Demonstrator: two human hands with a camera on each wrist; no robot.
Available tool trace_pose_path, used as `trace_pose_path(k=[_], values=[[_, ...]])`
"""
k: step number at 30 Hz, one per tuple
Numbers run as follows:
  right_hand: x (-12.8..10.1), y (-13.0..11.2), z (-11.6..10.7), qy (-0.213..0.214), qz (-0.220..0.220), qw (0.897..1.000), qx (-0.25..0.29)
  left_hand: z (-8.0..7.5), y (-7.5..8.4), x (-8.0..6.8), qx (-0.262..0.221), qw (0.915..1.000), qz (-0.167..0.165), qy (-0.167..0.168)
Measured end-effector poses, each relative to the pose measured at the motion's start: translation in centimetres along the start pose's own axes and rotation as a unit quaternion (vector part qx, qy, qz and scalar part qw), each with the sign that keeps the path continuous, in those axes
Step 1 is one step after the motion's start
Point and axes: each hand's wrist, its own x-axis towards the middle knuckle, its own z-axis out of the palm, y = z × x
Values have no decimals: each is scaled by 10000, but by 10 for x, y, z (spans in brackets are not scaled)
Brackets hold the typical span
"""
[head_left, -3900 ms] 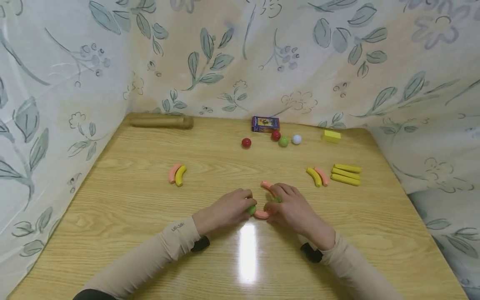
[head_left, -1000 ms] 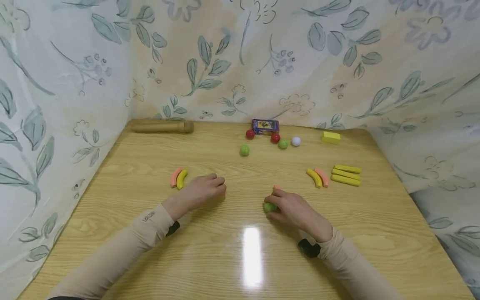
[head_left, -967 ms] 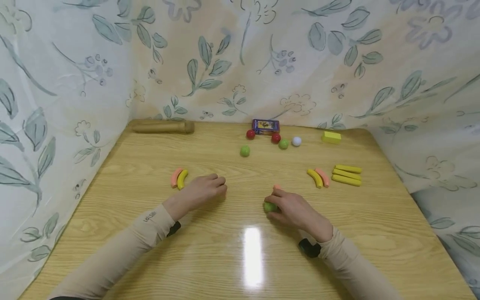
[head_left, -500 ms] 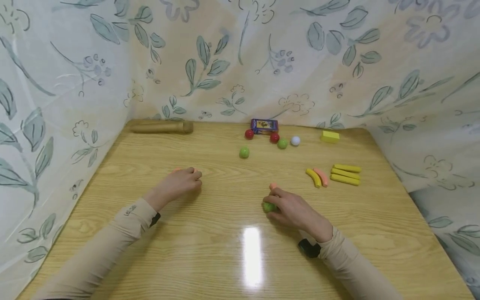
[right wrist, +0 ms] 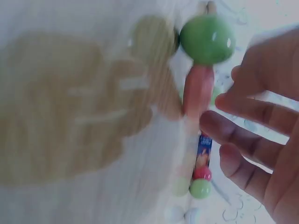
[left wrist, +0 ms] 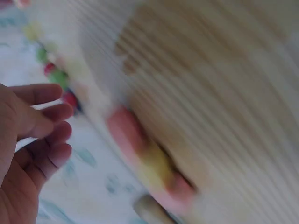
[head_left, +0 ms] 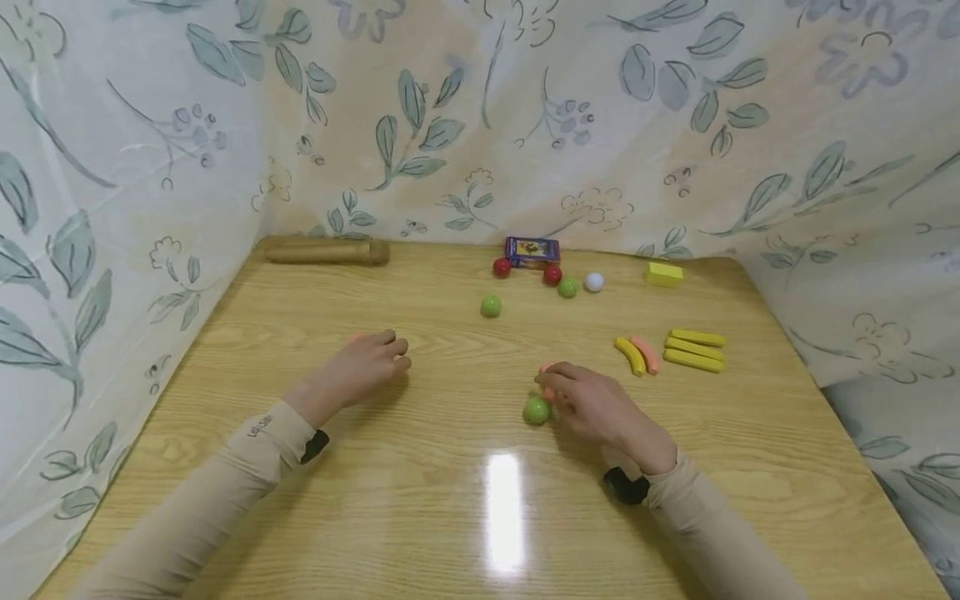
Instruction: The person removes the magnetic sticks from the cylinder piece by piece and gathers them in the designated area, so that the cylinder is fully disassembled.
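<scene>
My left hand (head_left: 354, 371) hovers at the left of the table, fingers loosely bent and holding nothing in the left wrist view. Below it lie a curved pink stick (left wrist: 125, 128), a yellow one (left wrist: 156, 167) and another pink one (left wrist: 180, 196), side by side; in the head view the hand covers nearly all of them. At the middle right, a shiny green ball (head_left: 536, 410) touches the end of a curved pink stick (right wrist: 198, 88). Over that stick is my right hand (head_left: 603, 410), its relaxed fingers apart from both pieces in the right wrist view.
Yellow and pink curved sticks (head_left: 630, 357) lie right, beside several straight yellow sticks (head_left: 693, 351). A yellow block (head_left: 663, 274), white ball (head_left: 593, 282), red balls (head_left: 502, 267), green balls (head_left: 491, 306) and a small blue box (head_left: 532, 252) stand behind. A brown roll (head_left: 326, 252) lies back left.
My left hand has moved left to the pink and yellow sticks and let go of a pink stick there. My right hand has released the green ball and drawn slightly back.
</scene>
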Motion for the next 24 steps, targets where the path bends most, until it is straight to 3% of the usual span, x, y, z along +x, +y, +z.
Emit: trace_pose_path(k=[4,8,13,20,24], values=[[4,7,2,229,-358,9991,-9,-6,27,20,-431,9989,101,174],[6,-3,11,383,-680,9969,-15,-12,57,42,-1108,9931,145,344],[5,-20,16,373,-940,9949,-36,-15,83,67,-1960,9804,121,163],[1,-26,16,266,-943,9952,-22,-9,94,79,-2167,9751,364,286],[0,-22,14,307,-770,9964,-185,-7,84,86,-2175,9758,73,232]])
